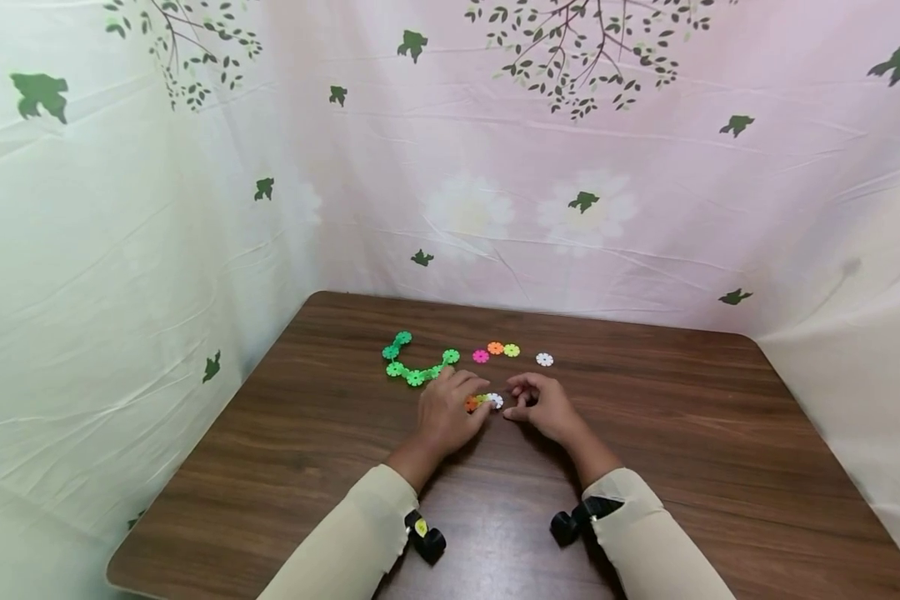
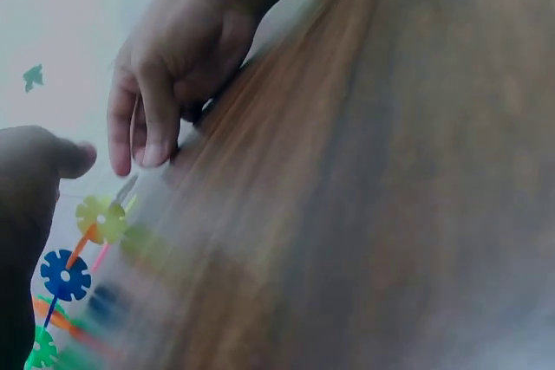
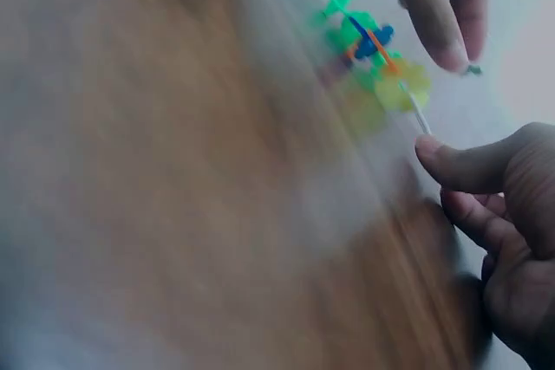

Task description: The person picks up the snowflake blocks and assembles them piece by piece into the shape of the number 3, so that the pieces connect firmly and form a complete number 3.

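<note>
Small notched flower-shaped discs are joined edge to edge on the table. My left hand (image 1: 447, 408) hovers over part of this chain, thumb and fingers apart, with no disc pinched. Between its thumb and fingers show an orange disc (image 1: 470, 404), a yellow disc (image 2: 101, 219) and, at the right end, a white disc (image 1: 497, 401). A blue disc (image 2: 66, 275) stands beside the yellow one in the left wrist view. My right hand (image 1: 546, 407) is just right of the white disc, its thumb and bent fingers apart; its thumb tip is very near the disc's edge.
A curved chain of green discs (image 1: 415, 377) lies left of the hands. Behind them are loose pink (image 1: 481, 356), orange (image 1: 495, 347), yellow (image 1: 512, 350) and white (image 1: 544, 359) discs. The brown wooden table (image 1: 690, 433) meets a printed cloth backdrop (image 1: 495, 167).
</note>
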A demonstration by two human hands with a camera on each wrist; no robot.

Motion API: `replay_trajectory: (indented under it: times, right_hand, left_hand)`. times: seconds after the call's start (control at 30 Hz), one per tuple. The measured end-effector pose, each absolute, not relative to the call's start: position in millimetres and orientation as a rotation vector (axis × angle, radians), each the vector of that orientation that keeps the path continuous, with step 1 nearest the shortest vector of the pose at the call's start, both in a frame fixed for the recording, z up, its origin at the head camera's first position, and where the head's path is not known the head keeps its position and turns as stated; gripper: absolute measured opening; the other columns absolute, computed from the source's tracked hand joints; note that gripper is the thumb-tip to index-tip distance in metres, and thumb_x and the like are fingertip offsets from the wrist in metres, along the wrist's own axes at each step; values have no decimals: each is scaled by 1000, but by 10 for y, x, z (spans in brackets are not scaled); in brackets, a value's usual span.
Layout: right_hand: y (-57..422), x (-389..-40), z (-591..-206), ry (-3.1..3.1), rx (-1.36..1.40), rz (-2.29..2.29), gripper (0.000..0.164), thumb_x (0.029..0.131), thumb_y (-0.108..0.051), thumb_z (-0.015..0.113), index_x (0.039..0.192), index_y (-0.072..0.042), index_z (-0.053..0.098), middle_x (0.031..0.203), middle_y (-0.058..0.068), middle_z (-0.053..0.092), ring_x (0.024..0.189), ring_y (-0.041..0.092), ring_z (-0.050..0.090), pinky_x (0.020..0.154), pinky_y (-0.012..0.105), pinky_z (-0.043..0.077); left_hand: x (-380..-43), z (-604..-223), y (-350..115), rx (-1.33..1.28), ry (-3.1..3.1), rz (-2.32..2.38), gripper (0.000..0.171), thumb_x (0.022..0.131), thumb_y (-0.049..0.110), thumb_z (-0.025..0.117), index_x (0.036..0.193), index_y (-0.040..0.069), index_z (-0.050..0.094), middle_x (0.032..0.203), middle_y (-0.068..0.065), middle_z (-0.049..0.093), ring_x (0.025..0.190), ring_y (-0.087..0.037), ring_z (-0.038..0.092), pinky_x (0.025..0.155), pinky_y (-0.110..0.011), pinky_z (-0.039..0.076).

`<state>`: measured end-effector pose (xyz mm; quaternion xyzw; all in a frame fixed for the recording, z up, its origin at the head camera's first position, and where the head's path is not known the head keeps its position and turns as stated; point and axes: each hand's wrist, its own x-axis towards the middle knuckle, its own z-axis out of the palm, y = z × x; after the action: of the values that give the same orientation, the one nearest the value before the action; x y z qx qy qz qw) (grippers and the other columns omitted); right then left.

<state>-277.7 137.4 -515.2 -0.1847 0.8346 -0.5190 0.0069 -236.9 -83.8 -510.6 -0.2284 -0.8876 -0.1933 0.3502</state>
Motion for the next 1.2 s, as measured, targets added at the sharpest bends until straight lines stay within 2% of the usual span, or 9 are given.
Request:
replay_trajectory:
  times: [0.1,0.3,0.43,0.67,0.8,0.9,1.0,1.1,1.2]
  right_hand:
    - [1430,-2814,-5142,2619,-569,-1647,42,84,10,88,122,12,71,103,23,71,77,8,59,67,18,48]
    - [1497,-2882,-5149,2681,-540,-1690,36,87,8,86,119,14,72,101,26,72,76,3,58,68,16,49]
    - [1537,-2941,-5175,2735,-425,-1760,31,90,6,84,119,11,74,101,25,72,77,2,59,68,16,49]
    - [1579,-3038,-5220,2878,-275,-1891,21,93,5,81,113,9,75,101,24,71,80,1,57,72,11,45]
    - [1582,-3124,-5238,3006,-178,-1850,18,92,6,82,109,9,76,102,24,68,81,8,57,71,10,42]
    - [1578,-3176,-5223,3081,-116,-1718,23,92,2,83,114,8,76,108,23,63,87,20,61,75,16,43]
    - [1578,-3219,-5210,3099,-84,-1579,30,97,-5,80,123,8,74,116,24,61,95,33,64,82,30,50]
    - [1582,-3257,-5203,3085,-64,-1494,37,101,-11,76,132,9,70,126,27,59,109,42,63,95,47,53]
    - [1588,-3281,-5193,3071,-41,-1438,40,104,-14,74,136,10,68,133,30,57,121,46,60,107,57,50]
  left_hand:
    - [-2405,-5101,-854,-642,-2358,-512,33,89,36,92,116,19,85,115,3,81,110,-23,62,94,-44,48]
    - [-2469,-5121,-873,-645,-2528,-489,40,92,45,88,124,22,82,121,3,81,128,-24,58,110,-58,38]
    - [-2508,-5147,-868,-647,-2587,-472,40,94,48,85,125,23,81,122,4,82,130,-22,60,115,-62,35]
    - [-2526,-5192,-861,-657,-2583,-497,36,94,50,84,121,25,83,116,5,83,123,-21,63,116,-62,34]
    - [-2531,-5223,-868,-662,-2570,-499,36,95,50,84,120,25,83,116,5,83,122,-21,64,117,-64,34]
    - [-2536,-5232,-873,-651,-2575,-477,36,95,52,83,120,25,83,117,5,82,121,-22,64,114,-63,35]
    - [-2535,-5229,-874,-633,-2586,-459,37,95,52,83,119,24,83,118,5,81,118,-21,64,110,-61,36]
    - [-2528,-5227,-871,-626,-2597,-457,37,95,52,82,119,24,83,118,4,80,115,-21,65,107,-58,37]
    - [-2518,-5227,-862,-637,-2607,-472,37,96,52,82,120,24,83,119,4,80,115,-21,65,106,-58,36]
